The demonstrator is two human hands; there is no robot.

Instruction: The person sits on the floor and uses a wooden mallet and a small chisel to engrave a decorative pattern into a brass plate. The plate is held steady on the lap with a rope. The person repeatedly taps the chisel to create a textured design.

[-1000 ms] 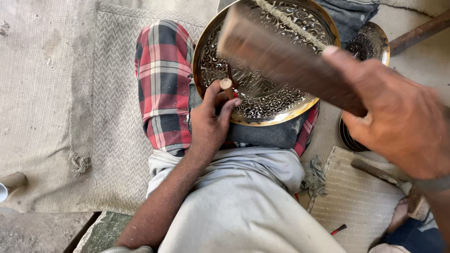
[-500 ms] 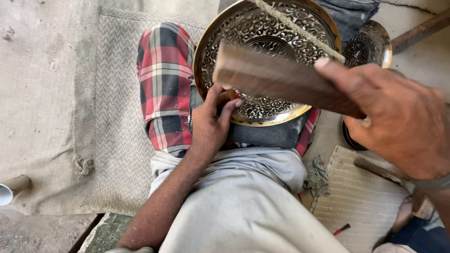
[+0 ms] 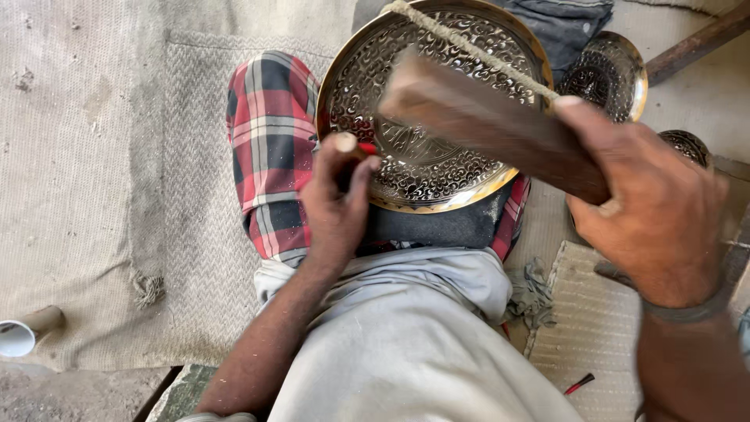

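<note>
On a red-and-black plaid cushion over the lap rests the round engraved brass plate; above it hangs a long dark wooden block, gripped by the right hand, fingers wrapped tight; the left hand pinches a small metal punch against the plate's lower rim.

I see a brass-gold plate w/ dense embossed floral/scroll pattern, silvery in the middle, shiny gold rim. Dark brown wooden block, plain grain. Cushion under plate: red, black & white plaid. Rope across plate is tan. Mat beige w/ herringbone weave. Trousers pale grey, plain. Smaller bowl also embossed, gold edge.
</note>
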